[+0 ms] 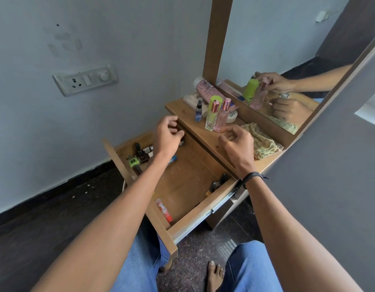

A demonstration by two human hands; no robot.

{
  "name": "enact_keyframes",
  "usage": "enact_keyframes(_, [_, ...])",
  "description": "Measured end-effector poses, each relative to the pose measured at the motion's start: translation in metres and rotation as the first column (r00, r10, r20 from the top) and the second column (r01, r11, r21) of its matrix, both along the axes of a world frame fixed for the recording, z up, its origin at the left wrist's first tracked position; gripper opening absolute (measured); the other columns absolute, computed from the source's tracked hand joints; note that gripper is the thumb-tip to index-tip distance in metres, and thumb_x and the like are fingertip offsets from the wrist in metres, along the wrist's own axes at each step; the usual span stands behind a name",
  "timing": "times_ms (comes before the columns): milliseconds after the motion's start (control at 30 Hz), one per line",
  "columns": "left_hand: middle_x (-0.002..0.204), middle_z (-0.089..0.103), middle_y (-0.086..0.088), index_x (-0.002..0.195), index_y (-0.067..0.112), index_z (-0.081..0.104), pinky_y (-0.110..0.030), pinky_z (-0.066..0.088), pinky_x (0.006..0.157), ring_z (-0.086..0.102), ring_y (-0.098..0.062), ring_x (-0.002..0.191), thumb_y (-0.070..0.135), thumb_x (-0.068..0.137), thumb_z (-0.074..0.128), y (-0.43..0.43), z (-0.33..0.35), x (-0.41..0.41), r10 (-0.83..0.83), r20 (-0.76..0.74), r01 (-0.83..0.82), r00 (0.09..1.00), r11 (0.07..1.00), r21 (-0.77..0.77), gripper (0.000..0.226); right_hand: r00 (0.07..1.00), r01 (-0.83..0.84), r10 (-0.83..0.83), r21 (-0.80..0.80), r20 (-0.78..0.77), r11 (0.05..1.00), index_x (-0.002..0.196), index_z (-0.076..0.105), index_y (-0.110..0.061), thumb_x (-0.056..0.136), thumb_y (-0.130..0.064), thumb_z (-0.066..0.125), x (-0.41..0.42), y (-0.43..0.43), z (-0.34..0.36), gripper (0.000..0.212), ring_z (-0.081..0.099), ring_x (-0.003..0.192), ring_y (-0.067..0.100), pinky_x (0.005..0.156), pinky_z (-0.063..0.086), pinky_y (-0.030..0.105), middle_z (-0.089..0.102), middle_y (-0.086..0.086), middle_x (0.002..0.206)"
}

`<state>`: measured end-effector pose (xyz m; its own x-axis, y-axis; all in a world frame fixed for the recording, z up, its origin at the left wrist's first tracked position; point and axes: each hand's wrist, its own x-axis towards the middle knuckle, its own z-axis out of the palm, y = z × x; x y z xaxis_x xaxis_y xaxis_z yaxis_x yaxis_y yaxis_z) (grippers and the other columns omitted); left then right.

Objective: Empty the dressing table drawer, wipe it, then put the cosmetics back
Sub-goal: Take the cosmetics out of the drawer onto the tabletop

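The wooden drawer is pulled out below the dressing table top. Inside it lie several small items: a green-capped bottle with dark bottles at the far left, a red-and-white tube at the near wall, and dark bottles at the right. On the top stand a yellow-green perfume bottle, a pink perfume bottle and a small blue spray. My left hand hovers over the drawer's back, fingers loosely curled, empty. My right hand hovers just before the pink bottle, empty.
A yellow cloth lies on the top at the right. A pink can, a white jar and a clear box sit at the back by the mirror. A wall socket is at left. My knees and bare foot are below.
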<state>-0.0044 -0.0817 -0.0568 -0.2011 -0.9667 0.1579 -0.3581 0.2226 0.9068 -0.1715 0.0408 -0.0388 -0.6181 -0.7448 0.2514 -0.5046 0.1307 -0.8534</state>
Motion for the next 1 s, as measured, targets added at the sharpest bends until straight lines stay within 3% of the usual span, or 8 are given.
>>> enact_keyframes(133, [0.099,0.067,0.005,0.103,0.026,0.065,-0.024,0.053,0.069,0.066,-0.009,0.085,0.008,0.086,0.075,0.028,-0.032,0.031,-0.011,0.102,0.004,0.995,0.997,0.073,0.027,0.994,-0.031,0.025,-0.052,-0.109,0.998,0.085,0.072,-0.02,0.085,-0.016,0.068,0.014,0.009,0.006,0.005,0.066,0.067,0.007,0.064,0.056,0.036,0.07,-0.01,0.076])
enact_keyframes(233, [0.114,0.063,0.008,0.118,0.027,0.062,-0.016,0.044,0.063,0.062,-0.005,0.087,0.017,0.084,0.079,0.04,-0.042,0.027,-0.172,0.218,0.147,0.961,0.981,0.127,0.039,0.926,-0.203,0.204,0.034,-0.318,0.979,0.089,0.071,-0.021,0.089,-0.027,0.061,0.034,0.026,0.002,0.011,0.063,0.073,0.007,0.066,0.057,0.036,0.067,-0.01,0.087])
enact_keyframes(367, [0.128,0.051,0.004,0.141,0.025,0.044,-0.022,0.05,0.077,0.063,-0.01,0.097,0.021,0.08,0.083,0.035,-0.032,0.014,-0.179,-0.025,0.181,0.984,0.971,0.159,0.072,0.79,-0.252,0.278,0.123,-0.546,0.96,0.092,0.07,-0.02,0.092,-0.019,0.066,0.065,0.043,-0.009,0.004,0.054,0.072,0.009,0.062,0.052,0.031,0.056,-0.009,0.089])
enact_keyframes(467, [0.126,0.049,0.006,0.144,0.024,0.042,-0.012,0.049,0.069,0.065,-0.008,0.095,0.02,0.08,0.083,0.024,-0.022,0.002,-0.123,-0.149,0.146,0.981,0.978,0.152,0.077,0.834,-0.169,0.177,0.063,-0.523,0.984,0.094,0.07,-0.017,0.091,-0.013,0.068,0.071,0.041,-0.008,0.006,0.055,0.074,0.011,0.064,0.049,0.028,0.057,-0.007,0.089])
enact_keyframes(633, [0.103,0.064,0.006,0.115,0.023,0.065,-0.024,0.056,0.073,0.067,-0.012,0.083,0.012,0.085,0.077,0.016,-0.008,0.0,-0.106,-0.066,0.111,0.992,0.99,0.086,0.034,0.885,0.099,-0.028,0.128,-0.464,0.987,0.101,0.071,-0.017,0.091,-0.018,0.069,0.053,0.041,0.001,0.011,0.054,0.095,0.016,0.075,0.036,0.024,0.062,-0.005,0.1])
enact_keyframes(733, [0.086,0.068,0.012,0.092,0.029,0.069,-0.029,0.054,0.073,0.066,-0.011,0.08,0.013,0.084,0.076,0.032,-0.022,0.01,-0.243,0.089,0.217,0.966,0.948,0.232,0.02,0.865,0.113,-0.009,0.177,-0.502,0.978,0.097,0.073,-0.017,0.09,-0.014,0.068,0.044,0.055,0.008,0.009,0.057,0.095,0.019,0.077,0.039,0.026,0.064,-0.003,0.099])
enact_keyframes(900, [0.112,0.07,0.003,0.118,0.019,0.068,-0.031,0.052,0.088,0.065,-0.014,0.101,0.011,0.08,0.079,0.062,-0.036,0.006,-0.687,0.392,0.542,0.612,0.726,0.424,0.041,0.733,-0.091,0.398,0.5,-0.551,0.861,0.1,0.074,-0.018,0.09,-0.008,0.056,0.058,0.06,0.01,0.023,0.063,0.088,0.022,0.073,0.056,0.038,0.067,-0.001,0.102])
enact_keyframes(1000, [0.096,0.066,0.001,0.102,0.018,0.062,-0.031,0.052,0.077,0.064,-0.018,0.091,0.012,0.089,0.067,0.077,-0.029,-0.008,-0.77,0.483,0.606,0.417,0.631,0.483,0.015,0.679,-0.036,0.512,0.673,-0.526,0.739,0.105,0.071,-0.015,0.094,-0.004,0.055,0.059,0.055,0.012,0.022,0.06,0.087,0.019,0.071,0.053,0.029,0.065,0.001,0.101])
